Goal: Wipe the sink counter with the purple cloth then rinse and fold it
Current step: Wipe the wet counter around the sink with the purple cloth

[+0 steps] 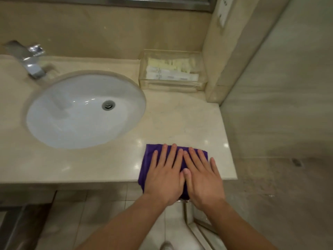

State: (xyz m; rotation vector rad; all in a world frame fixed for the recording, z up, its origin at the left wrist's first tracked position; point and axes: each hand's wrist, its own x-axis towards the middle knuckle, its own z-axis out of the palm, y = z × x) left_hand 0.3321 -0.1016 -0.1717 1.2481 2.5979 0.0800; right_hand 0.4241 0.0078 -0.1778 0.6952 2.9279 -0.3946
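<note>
Two flat hands, our left hand (166, 175) and right hand (201, 177), press the purple cloth (150, 160) at the worktop's (100, 165) front edge, neither grip closed; folded compact, we judge the task nearly finished; the sink (59, 127) looks dry.

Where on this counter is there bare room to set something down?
The widest free patch of counter lies between the sink basin, the clear amenity box and the purple cloth. A narrower strip runs along the front edge below the basin. The front right corner is crowded: left hand and right hand press flat on the cloth.
</note>
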